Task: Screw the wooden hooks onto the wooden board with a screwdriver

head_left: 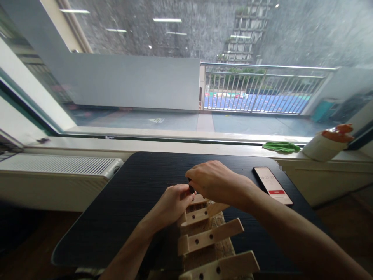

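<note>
A wooden assembly rests on the dark table, with several pale wooden slats (215, 236) lying across a patterned board (223, 251). Dark round screws or holes dot the slats. At the far end, my right hand (214, 179) is closed around a small black object (191, 186), pointing downward and mostly hidden by the fingers; its kind cannot be made out. Close against it, my left hand (175, 200) has thumb and fingers pinched at the left end of the farthest slat (199, 199). What lies between those left fingertips is hidden.
On the right of the black table (140, 194) lies a phone (272, 184) with its screen lit. The windowsill beyond holds a green cloth (281, 146) and a white container with an orange top (328, 143). A radiator (58, 165) stands at left, below the window.
</note>
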The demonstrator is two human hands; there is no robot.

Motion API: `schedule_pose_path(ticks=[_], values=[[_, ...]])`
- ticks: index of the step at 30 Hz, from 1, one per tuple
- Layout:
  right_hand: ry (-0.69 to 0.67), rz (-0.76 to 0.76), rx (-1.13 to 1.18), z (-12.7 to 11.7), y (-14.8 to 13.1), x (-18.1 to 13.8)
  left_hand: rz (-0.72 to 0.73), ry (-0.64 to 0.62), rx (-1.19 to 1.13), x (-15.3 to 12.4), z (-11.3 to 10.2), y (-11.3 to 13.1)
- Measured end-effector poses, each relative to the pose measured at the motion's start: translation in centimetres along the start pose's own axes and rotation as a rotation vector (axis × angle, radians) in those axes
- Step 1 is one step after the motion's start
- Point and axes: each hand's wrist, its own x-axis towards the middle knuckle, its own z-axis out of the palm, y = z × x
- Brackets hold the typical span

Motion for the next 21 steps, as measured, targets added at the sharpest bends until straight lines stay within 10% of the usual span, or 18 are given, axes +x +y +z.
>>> schedule_pose_path(ticks=[21], values=[[0.031,-0.039,0.046,-0.1,0.5,-0.3,0.03,-0.04,0.013,0.1,0.1,-0.1]])
